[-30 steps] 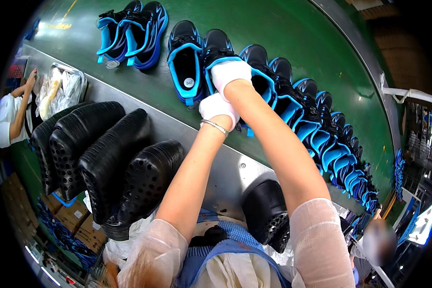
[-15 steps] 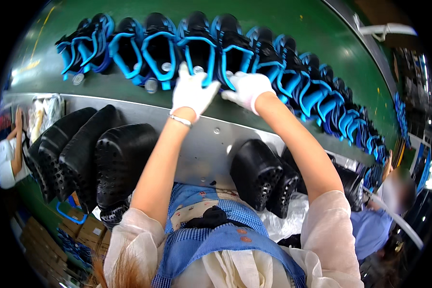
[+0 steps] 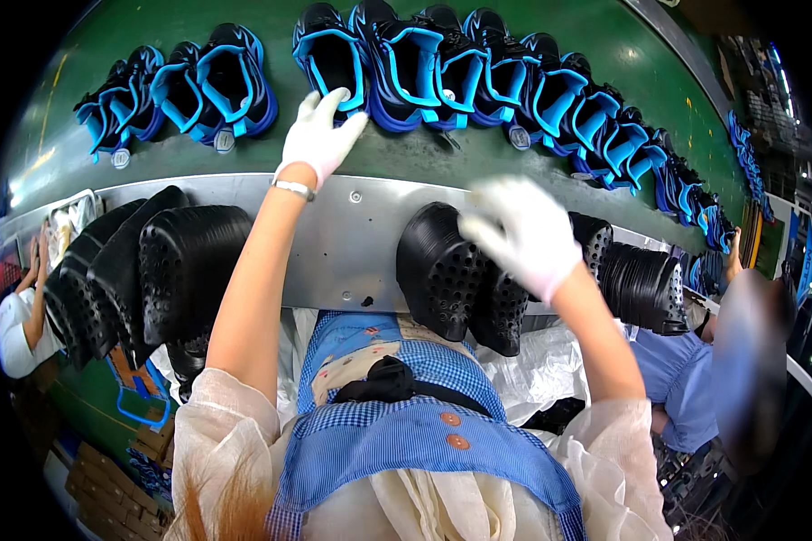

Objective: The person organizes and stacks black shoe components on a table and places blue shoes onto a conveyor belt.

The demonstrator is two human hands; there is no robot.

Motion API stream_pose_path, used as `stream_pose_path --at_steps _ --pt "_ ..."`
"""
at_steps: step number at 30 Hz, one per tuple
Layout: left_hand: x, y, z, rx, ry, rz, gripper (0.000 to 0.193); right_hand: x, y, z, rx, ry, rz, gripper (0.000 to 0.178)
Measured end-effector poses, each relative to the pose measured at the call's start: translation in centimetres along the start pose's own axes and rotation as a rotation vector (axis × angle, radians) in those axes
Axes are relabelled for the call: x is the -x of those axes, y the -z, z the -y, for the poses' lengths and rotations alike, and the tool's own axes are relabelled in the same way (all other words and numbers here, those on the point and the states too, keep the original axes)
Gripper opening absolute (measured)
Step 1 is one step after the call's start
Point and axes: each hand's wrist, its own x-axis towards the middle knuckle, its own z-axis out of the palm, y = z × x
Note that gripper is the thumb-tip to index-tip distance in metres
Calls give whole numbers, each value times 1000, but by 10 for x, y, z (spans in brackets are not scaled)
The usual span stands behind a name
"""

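Green table takes up the far side, its edges bent by the lens. Along its near side, a grey metal ledge. On the green, a curving row of shoes, black with light-blue linings, toes pointing away; one gap left of centre. Blue apron on the wearer, dark knot at the waist. Person in blue at right, partly blurred. Black ribbed blocks with pitted ends: left group and right group, both at the ledge.

Left hand, white glove: fingers spread, thumb apart, reaching to the heel of the nearest shoe, just right of the gap; contact unclear. Right hand, white glove, blurred: thumb apart from the fingers, over the right group; whether it touches, cannot tell.

Small items: silvery bracelet on left wrist; round pale tag at a shoe heel, left of the gap; two brown buttons on the apron.
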Motion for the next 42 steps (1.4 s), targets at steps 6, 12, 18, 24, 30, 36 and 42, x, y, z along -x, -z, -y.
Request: stream_pose_path --at_steps 6,12,18,24,30,36,42 --pt "74 20 -15 307 157 27 46 101 -8 32 -10 9 44 54" --pt "128 15 -32 237 126 153 40 109 -31 36 31 36 0 51" --pt "151 18 -60 332 154 246 37 113 -18 33 41 93 -4 46" --pt "152 14 -72 490 154 275 35 120 -9 31 46 102 -15 56" --pt "159 -2 -76 562 193 293 36 124 -26 36 43 62 -19 62" --pt "171 -14 -88 728 384 414 38 128 -31 37 68 61 -74 59" --pt "171 -16 -84 628 238 312 39 132 -23 29 -68 92 -114 58"
